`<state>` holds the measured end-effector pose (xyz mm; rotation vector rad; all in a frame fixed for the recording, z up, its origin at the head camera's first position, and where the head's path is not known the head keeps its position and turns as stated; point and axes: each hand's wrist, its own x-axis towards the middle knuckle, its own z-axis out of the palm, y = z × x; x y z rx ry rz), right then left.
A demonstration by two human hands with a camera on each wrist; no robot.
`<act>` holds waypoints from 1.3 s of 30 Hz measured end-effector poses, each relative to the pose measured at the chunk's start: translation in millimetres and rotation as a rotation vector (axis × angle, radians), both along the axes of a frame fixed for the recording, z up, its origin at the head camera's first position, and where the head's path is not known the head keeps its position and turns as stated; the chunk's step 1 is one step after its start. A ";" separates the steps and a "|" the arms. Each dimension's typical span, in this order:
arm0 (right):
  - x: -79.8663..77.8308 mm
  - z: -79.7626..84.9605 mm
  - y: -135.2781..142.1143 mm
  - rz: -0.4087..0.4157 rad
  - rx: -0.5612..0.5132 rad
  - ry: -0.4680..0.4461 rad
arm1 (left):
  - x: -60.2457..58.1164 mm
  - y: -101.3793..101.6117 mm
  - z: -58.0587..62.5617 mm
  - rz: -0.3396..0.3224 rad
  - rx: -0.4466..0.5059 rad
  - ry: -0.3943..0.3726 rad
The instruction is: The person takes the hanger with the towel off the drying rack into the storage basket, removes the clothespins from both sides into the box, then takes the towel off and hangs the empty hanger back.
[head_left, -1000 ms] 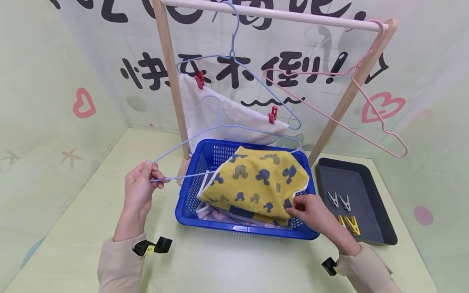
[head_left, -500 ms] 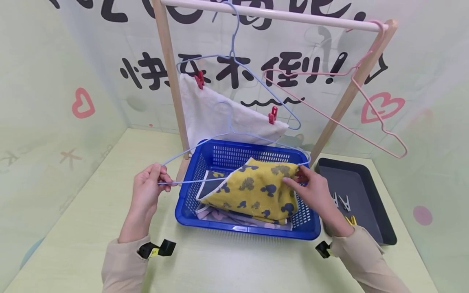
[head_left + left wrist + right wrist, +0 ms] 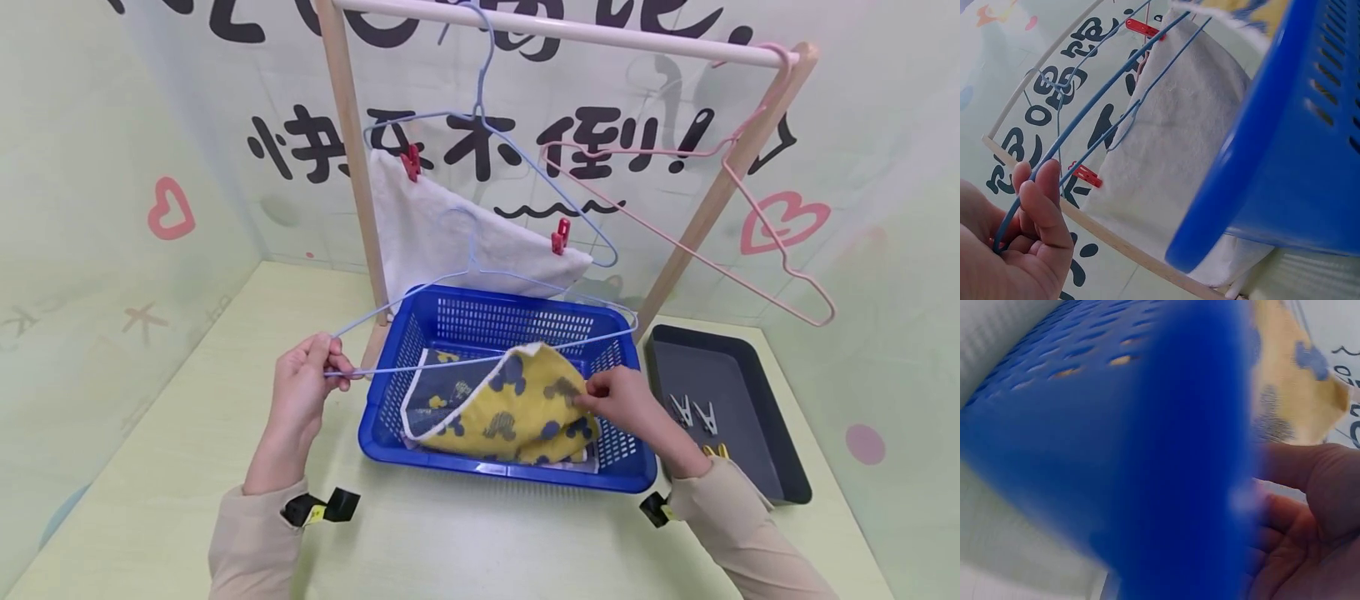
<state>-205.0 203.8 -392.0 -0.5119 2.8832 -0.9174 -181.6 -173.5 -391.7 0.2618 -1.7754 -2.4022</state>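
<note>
At the left corner of a light blue wire hanger (image 3: 420, 367), my left hand (image 3: 303, 371) grips the wire between thumb and fingers, also seen close up in the left wrist view. A yellow cloth (image 3: 517, 408) with blue-grey mouse-head shapes and a white edge lies bunched in the blue basket (image 3: 371, 433), its dark reverse side turned up at the left. The cloth's peak covers a short stretch of the hanger's lower bar. My right hand (image 3: 626, 408) pinches the cloth's right side; in the right wrist view the basket rim hides part of the fingers.
Behind the basket stands a wood-and-white rack (image 3: 570, 31). A blue hanger (image 3: 543, 175) on it carries a white cloth (image 3: 420, 233) held by red clips (image 3: 560, 237). A pink hanger (image 3: 645, 225) hangs at right. A dark tray (image 3: 708, 358) holds silver clips (image 3: 705, 417) and yellow clips.
The yellow cloth has slid down, baring most of the hanger's lower bar. My right hand rose to the hanger's right end, then came down. The held hanger has shifted slightly right.
</note>
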 end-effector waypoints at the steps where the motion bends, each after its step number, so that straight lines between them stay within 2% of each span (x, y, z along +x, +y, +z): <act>1: 0.1 -0.8 -0.4 0.003 0.029 -0.012 | -0.1 -0.8 0.0 0.002 -0.002 0.001; 6: -0.9 -3.3 -1.0 -0.027 0.083 -0.047 | 0.8 -4.1 -0.4 0.003 -0.010 -0.006; 10: -2.3 -2.8 3.1 -0.024 0.068 -0.034 | 2.0 -4.7 -0.7 -0.015 -0.021 -0.003; 12: -2.5 -1.2 8.1 -0.049 0.038 -0.018 | 2.8 -4.8 -1.0 -0.031 -0.028 0.001; 15: -2.0 0.7 18.5 -0.147 -0.069 0.006 | 4.6 -5.9 -1.6 -0.051 -0.037 0.003; 19: 1.4 3.8 31.7 -0.312 -0.346 -0.022 | 7.5 -9.6 -2.8 -0.075 -0.033 0.011; 21: 3.9 5.8 36.4 -0.355 -0.472 -0.053 | 8.5 -11.4 -3.6 -0.092 -0.029 0.020; 23: 6.8 8.2 39.1 -0.360 -0.552 -0.079 | 9.4 -12.2 -4.6 -0.109 -0.033 0.026; 26: 10.1 10.8 39.6 -0.313 -0.607 -0.116 | 10.2 -11.9 -6.3 -0.143 -0.049 0.035; 31: 16.2 12.5 33.9 -0.241 -0.588 -0.138 | 10.8 -8.2 -9.5 -0.191 -0.084 0.046; 36: 29.1 11.9 33.9 -0.254 -0.569 -0.166 | 12.1 -4.8 -13.0 -0.243 -0.130 0.035; 39: 42.1 9.3 39.7 -0.284 -0.622 -0.173 | 12.9 -3.6 -15.9 -0.296 -0.234 0.027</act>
